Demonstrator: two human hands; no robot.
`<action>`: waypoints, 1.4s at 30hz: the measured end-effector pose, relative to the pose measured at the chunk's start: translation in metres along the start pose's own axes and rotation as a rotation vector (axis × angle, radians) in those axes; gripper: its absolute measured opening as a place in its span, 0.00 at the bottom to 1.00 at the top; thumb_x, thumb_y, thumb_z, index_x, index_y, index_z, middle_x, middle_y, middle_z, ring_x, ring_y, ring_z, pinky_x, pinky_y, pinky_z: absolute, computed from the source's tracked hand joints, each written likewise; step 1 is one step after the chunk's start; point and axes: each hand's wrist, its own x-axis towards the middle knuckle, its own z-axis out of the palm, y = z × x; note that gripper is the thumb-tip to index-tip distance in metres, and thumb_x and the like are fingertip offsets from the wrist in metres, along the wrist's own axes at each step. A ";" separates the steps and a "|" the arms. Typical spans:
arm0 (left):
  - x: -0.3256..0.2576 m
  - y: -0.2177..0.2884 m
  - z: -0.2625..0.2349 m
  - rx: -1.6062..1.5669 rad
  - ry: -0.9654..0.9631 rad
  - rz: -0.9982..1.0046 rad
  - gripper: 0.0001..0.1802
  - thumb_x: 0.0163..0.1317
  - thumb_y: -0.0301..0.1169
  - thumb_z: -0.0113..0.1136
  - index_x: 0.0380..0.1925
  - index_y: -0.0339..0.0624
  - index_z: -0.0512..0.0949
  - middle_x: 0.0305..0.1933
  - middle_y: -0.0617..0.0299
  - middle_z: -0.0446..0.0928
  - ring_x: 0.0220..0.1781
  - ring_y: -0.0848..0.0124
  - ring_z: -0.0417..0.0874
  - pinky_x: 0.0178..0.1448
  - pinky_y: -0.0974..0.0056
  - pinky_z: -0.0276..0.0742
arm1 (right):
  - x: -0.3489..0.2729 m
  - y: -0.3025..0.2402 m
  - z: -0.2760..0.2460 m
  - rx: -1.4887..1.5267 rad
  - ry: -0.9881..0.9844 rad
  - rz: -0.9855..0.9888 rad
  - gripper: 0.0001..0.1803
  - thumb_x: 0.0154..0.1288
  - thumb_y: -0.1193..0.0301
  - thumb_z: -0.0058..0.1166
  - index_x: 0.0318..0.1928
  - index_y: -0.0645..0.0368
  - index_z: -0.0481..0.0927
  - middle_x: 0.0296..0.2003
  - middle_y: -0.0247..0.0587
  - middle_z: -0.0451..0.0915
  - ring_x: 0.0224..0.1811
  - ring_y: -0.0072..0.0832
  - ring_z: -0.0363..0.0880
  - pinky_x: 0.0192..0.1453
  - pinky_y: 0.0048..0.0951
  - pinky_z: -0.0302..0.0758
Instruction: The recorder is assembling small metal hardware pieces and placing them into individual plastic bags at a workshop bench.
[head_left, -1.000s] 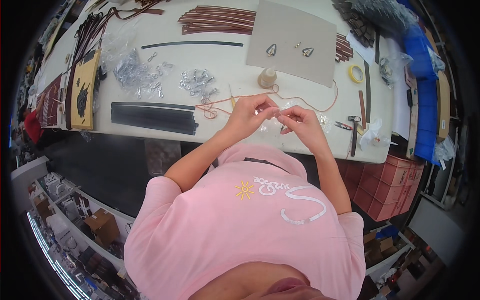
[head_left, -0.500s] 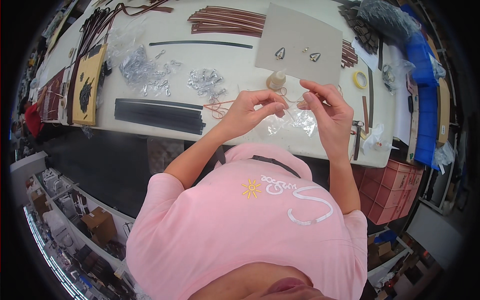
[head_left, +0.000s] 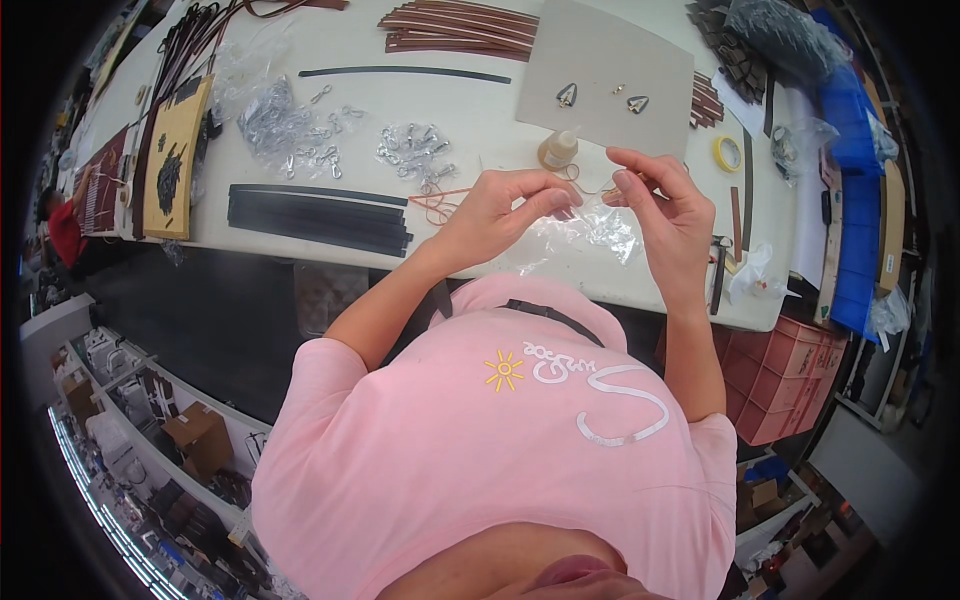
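Observation:
Above the near edge of the table, my left hand (head_left: 512, 212) is closed in a pinch, thumb against the fingers. A thin orange-brown thread (head_left: 430, 205) trails from it to the left and makes small loops. My right hand (head_left: 662, 215) faces it a short way off, thumb and forefinger pinched at the thread's other stretch. What exactly lies between those fingertips is too small to make out. Just beyond the hands stands a small bottle (head_left: 557, 150) of yellowish liquid. Clear plastic film (head_left: 608, 232) lies beneath them.
A grey board (head_left: 610, 60) carries two triangular metal fittings (head_left: 567, 95). Black strips (head_left: 310, 220), brown strips (head_left: 455, 28) and metal clasps (head_left: 415, 150) lie on the table. Yellow tape (head_left: 726, 153) and blue bins (head_left: 852, 200) are to the right. A person in red (head_left: 68, 232) is far left.
The fingertips of my left hand have turned inward and closed up more. The right hand has shifted slightly, and the whole view has moved a little.

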 end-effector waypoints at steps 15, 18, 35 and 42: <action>-0.002 -0.001 0.003 0.324 -0.030 0.228 0.11 0.71 0.29 0.58 0.48 0.36 0.83 0.42 0.55 0.86 0.42 0.63 0.88 0.46 0.65 0.81 | 0.002 0.004 0.007 0.002 -0.006 -0.042 0.11 0.69 0.78 0.59 0.50 0.63 0.85 0.39 0.37 0.81 0.38 0.21 0.84 0.44 0.20 0.81; 0.000 0.002 0.004 0.323 -0.022 0.215 0.11 0.71 0.29 0.59 0.48 0.36 0.83 0.42 0.55 0.86 0.42 0.63 0.88 0.46 0.66 0.81 | 0.001 0.004 0.008 -0.023 -0.019 -0.039 0.11 0.69 0.78 0.59 0.50 0.63 0.85 0.39 0.37 0.81 0.38 0.21 0.84 0.44 0.20 0.81; 0.004 -0.017 0.014 -0.248 0.158 -0.056 0.13 0.74 0.33 0.57 0.47 0.34 0.82 0.40 0.60 0.86 0.44 0.73 0.87 0.51 0.68 0.82 | -0.002 0.012 0.013 -0.284 -0.140 -0.031 0.15 0.69 0.81 0.53 0.54 0.60 0.80 0.38 0.42 0.81 0.35 0.31 0.82 0.38 0.30 0.79; 0.016 -0.014 0.018 -0.420 0.144 -0.150 0.17 0.76 0.35 0.53 0.53 0.34 0.81 0.48 0.58 0.85 0.52 0.72 0.84 0.61 0.66 0.78 | 0.007 -0.004 0.007 -0.742 -0.184 -0.408 0.23 0.63 0.85 0.53 0.58 0.58 0.78 0.44 0.44 0.82 0.46 0.40 0.82 0.46 0.36 0.79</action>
